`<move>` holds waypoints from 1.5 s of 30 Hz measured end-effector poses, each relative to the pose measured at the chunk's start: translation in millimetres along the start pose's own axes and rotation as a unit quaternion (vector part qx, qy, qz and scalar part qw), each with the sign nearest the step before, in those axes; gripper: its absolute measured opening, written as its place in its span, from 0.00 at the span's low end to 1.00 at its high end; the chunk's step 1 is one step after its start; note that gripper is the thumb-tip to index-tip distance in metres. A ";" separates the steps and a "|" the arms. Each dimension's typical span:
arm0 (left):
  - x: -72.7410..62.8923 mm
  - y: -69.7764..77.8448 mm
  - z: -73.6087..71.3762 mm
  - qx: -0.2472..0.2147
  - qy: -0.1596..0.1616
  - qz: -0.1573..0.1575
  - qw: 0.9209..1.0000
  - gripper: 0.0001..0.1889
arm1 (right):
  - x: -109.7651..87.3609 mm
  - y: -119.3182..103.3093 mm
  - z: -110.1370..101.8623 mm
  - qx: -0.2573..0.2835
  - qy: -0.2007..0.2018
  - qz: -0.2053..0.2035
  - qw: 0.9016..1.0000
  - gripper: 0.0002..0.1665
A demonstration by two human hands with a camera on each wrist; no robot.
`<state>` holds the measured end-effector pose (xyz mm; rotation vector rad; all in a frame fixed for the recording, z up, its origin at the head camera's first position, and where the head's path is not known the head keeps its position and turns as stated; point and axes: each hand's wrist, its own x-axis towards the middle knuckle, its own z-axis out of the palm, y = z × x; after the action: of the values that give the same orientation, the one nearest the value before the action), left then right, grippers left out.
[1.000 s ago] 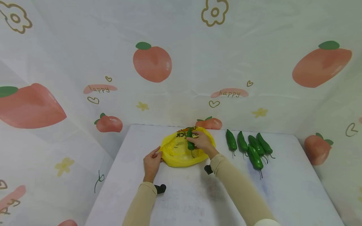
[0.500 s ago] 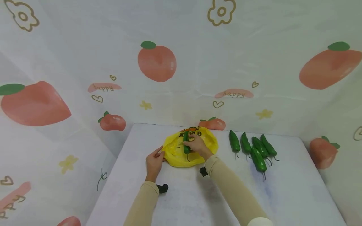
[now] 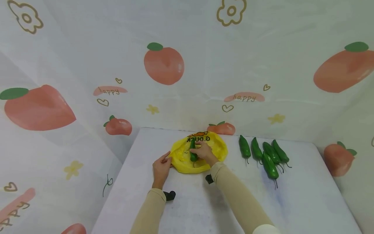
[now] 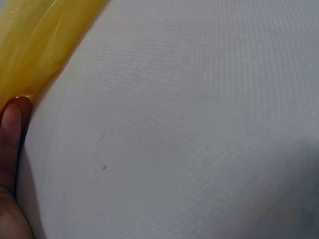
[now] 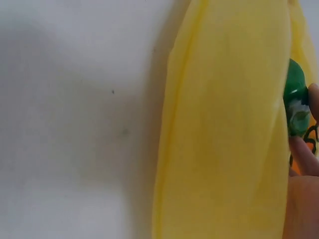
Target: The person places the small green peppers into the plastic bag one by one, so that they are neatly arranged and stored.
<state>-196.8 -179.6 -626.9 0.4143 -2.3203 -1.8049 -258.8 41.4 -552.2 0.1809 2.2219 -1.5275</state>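
Note:
A yellow plastic bag (image 3: 187, 167) with printed black letters lies wide-mouthed on the table. My left hand (image 3: 160, 169) pinches its left rim between thumb and fingers; the left wrist view catches only a bit of that hand (image 4: 11, 144) at the bag's edge (image 4: 40, 40). Over the bag's opening, my right hand (image 3: 205, 152) holds a green chili pepper (image 3: 193, 151), its stem toward me. Seen from the right wrist, the bag's near wall (image 5: 224, 119) partly hides the pepper (image 5: 294, 79) and the fingers around it.
To the right of the bag, several green chili peppers (image 3: 244, 148) lie on the white table (image 3: 198, 208), some overlapping. A white cloth (image 3: 193, 107) printed with fruit hangs behind and at both sides. Dark camera mounts (image 3: 170, 195) sit at the wrists.
The right hand has moved slightly left and down with the chili pepper, deeper into the bag's mouth. The left hand keeps its hold on the rim. The head view has shifted a little.

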 end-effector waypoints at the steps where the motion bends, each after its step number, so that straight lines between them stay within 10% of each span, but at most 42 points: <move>1: 0.0 0.4 0.4 -0.001 0.001 0.001 1.000 0.17 | 0.2 0.5 0.6 0.000 0.000 -0.001 1.000 0.36; 26: -0.7 -4.8 5.0 -0.019 -0.002 0.007 1.000 0.18 | -6.0 -0.6 -0.2 -0.032 -0.006 -0.013 0.999 0.39; 45: -0.9 -1.9 2.7 0.006 0.014 0.020 1.000 0.17 | -16.8 -12.2 -9.2 -0.201 0.016 -0.108 0.973 0.48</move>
<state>-196.5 -177.3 -629.4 0.3894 -2.3048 -1.7583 -250.5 47.4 -531.9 -0.1665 2.5894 -1.1409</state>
